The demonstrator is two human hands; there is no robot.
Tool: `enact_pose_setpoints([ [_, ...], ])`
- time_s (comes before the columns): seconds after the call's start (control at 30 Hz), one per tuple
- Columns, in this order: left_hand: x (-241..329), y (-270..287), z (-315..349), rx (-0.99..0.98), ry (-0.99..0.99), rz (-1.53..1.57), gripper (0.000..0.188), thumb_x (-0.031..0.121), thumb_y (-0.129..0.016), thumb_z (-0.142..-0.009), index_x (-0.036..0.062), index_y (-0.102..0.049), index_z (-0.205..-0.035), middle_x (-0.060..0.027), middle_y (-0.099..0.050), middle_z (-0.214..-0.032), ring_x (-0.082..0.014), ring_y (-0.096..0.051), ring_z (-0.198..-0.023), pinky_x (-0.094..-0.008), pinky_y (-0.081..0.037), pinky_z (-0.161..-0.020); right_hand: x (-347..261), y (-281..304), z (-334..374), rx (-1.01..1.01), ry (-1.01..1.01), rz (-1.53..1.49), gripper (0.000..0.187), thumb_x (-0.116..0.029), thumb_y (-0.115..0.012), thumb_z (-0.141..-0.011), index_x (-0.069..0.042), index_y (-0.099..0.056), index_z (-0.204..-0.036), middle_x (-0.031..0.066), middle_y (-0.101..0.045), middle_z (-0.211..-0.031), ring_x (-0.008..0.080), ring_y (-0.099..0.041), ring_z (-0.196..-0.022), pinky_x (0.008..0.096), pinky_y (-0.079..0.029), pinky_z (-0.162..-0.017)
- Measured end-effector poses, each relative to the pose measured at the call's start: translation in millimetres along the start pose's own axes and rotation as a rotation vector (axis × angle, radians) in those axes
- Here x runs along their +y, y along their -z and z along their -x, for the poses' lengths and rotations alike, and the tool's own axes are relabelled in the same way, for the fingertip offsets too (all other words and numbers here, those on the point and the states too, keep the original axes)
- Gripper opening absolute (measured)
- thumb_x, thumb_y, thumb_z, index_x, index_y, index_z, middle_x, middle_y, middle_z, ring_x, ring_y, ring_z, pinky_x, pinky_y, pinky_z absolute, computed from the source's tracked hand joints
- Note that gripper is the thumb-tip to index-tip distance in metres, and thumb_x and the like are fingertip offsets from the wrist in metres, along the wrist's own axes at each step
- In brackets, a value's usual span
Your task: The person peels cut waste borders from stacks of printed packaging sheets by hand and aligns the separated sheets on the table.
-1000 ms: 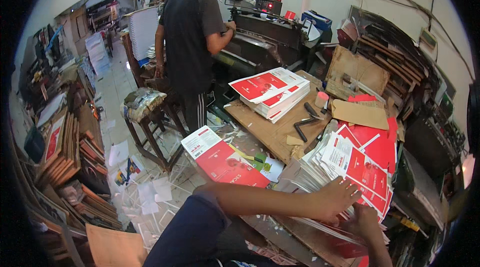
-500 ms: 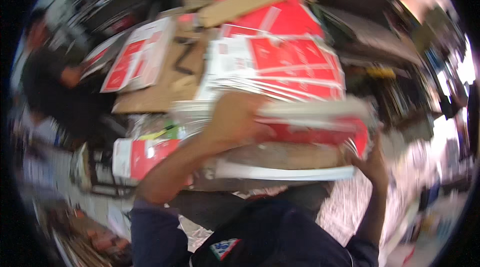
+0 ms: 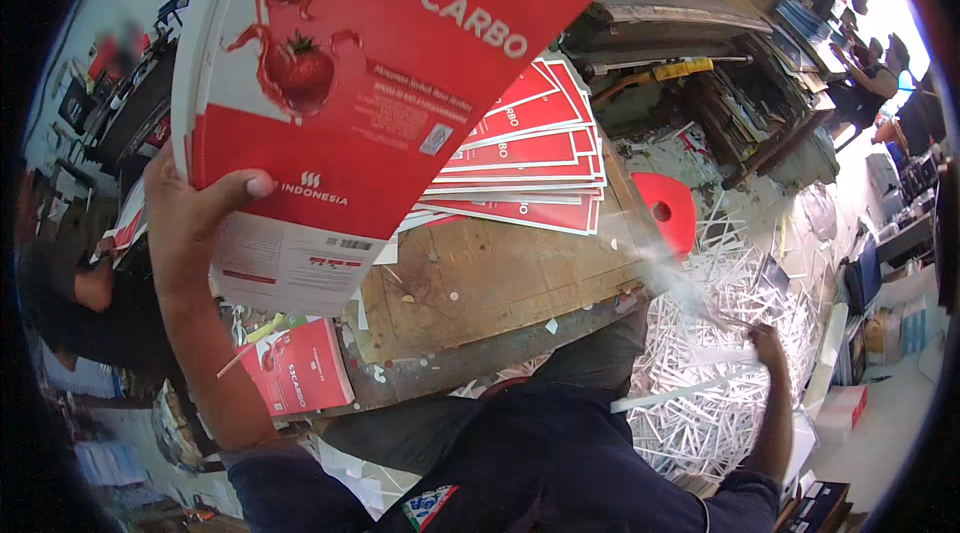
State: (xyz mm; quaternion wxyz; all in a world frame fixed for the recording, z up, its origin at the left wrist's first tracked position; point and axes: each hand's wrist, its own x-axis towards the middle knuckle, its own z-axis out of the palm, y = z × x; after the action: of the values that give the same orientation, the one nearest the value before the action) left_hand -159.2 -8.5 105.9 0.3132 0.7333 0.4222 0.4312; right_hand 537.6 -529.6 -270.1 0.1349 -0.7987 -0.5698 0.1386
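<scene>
My left hand (image 3: 195, 218) grips a thick stack of printed red-and-white cardboard sheets (image 3: 330, 158), raised and tilted at the upper left. Its thumb lies across the front sheet, and the other fingers are hidden behind. At the right, my right hand (image 3: 767, 343) is over a heap of cut white paper strips (image 3: 700, 373). A blurred bunch of pale paper strips (image 3: 690, 288) trails up and left from its closed fingers. More red-and-white sheets (image 3: 530, 163) lie fanned on the wooden table (image 3: 460, 278), partly behind the raised stack.
A small red printed pile (image 3: 295, 368) sits at the table's near left corner. Beyond the table's right edge is a red plastic stool (image 3: 665, 213). Another person (image 3: 75, 273) sits at the left; people (image 3: 880, 73) are far right. Wooden shelving (image 3: 770, 123) stands behind.
My left hand has lifted the stack from the table's near edge toward the upper left. My right hand has left the stack and moved out over the strips. The view has shifted.
</scene>
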Motion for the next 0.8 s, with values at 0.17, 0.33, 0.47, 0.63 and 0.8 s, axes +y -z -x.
enact_pose_setpoints([
  [0.17,6,-17,20,-0.086,-0.164,-0.212,0.059,0.013,-0.097,-0.054,-0.0009,-0.071,-0.104,-0.0078,-0.076,-0.092,-0.0156,-0.073,-0.083,-0.0308,-0.058,-0.077,22,102,64,0.298,-0.708,0.371,0.022,-0.01,-0.059,-0.089,-0.004,-0.063,-0.11,0.0153,-0.061,-0.104,0.0265,-0.055,-0.102,0.0398,-0.045,-0.087],
  [0.33,-3,-61,27,-0.31,-0.287,-0.505,0.059,0.03,-0.099,-0.05,0.0034,-0.074,-0.096,-0.0099,-0.074,-0.081,-0.0191,-0.073,-0.078,-0.0338,-0.056,-0.071,-55,139,-33,0.686,-0.325,0.095,0.044,-0.014,-0.062,-0.093,-0.006,-0.06,-0.136,0.0193,-0.061,-0.135,0.029,-0.053,-0.132,0.0397,-0.043,-0.108],
  [0.47,-36,-105,29,-0.442,-0.401,-0.69,0.062,0.048,-0.092,-0.055,0.0069,-0.072,-0.097,-0.0092,-0.072,-0.083,-0.0294,-0.072,-0.08,-0.0413,-0.054,-0.073,-263,101,-153,0.491,-0.051,-0.608,0.089,-0.026,-0.079,-0.085,-0.011,-0.031,-0.158,0.013,-0.036,-0.161,0.0276,-0.031,-0.149,0.0451,-0.031,-0.119],
  [0.63,-58,-119,32,-0.522,-0.299,-0.829,0.073,0.057,-0.086,-0.061,0.0096,-0.066,-0.113,-0.0081,-0.071,-0.096,-0.0298,-0.069,-0.092,-0.0442,-0.049,-0.082,-407,41,-229,0.284,0.368,-0.937,0.125,-0.025,-0.092,-0.069,-0.009,-0.011,-0.162,0.0152,-0.035,-0.157,0.0275,-0.036,-0.145,0.0449,-0.031,-0.118],
  [0.8,-59,-91,60,-0.469,-0.353,-0.83,0.082,0.056,-0.086,-0.061,0.0118,-0.061,-0.124,-0.0092,-0.067,-0.113,-0.029,-0.063,-0.109,-0.0437,-0.044,-0.091,-443,5,-250,0.239,0.327,-1.126,0.114,-0.021,-0.091,-0.07,-0.001,-0.021,-0.158,0.0116,-0.046,-0.144,0.024,-0.049,-0.131,0.0404,-0.039,-0.113],
])
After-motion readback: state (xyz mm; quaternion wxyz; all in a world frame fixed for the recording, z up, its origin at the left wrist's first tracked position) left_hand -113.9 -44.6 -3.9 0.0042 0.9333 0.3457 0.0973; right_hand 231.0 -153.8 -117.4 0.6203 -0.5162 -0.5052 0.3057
